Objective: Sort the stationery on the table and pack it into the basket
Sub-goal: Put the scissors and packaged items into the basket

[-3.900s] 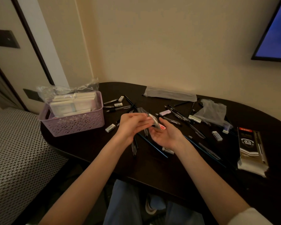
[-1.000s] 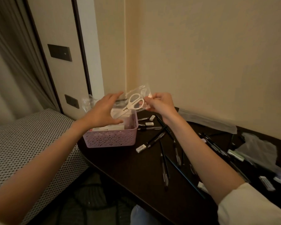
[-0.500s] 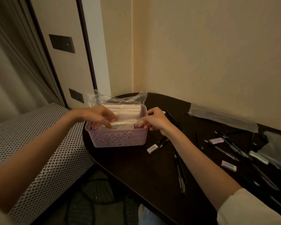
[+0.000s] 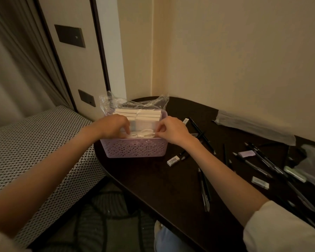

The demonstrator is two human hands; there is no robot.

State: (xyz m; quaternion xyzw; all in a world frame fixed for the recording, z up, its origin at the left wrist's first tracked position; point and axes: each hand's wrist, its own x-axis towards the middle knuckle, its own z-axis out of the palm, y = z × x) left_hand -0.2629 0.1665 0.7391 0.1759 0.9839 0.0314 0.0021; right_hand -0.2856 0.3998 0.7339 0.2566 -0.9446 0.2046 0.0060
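Your left hand (image 4: 113, 127) and right hand (image 4: 171, 130) both reach into the front of the lilac basket (image 4: 135, 148), which sits at the bench (image 4: 153, 179) end at about 10 o'clock from your lap. Your right grip is closed: thumb and fingers pinch the right end of the bagged white scissors (image 4: 145, 134), which lie flat just inside the basket's near wall. Your left grip curls down onto the left end of the same packet, fingertips tucked behind the rim, though whether it pinches or only presses you cannot tell. Behind the scissors, white boxes (image 4: 144, 115) in clear plastic wrap (image 4: 135, 102) fill the back of the basket. At 3 o'clock from the basket, a white eraser (image 4: 173, 160) lies near its right corner, and black pens (image 4: 204, 188) are scattered across the bench further right, along with a lilac eraser (image 4: 246, 153) and another white eraser (image 4: 260, 182) well apart from the basket.
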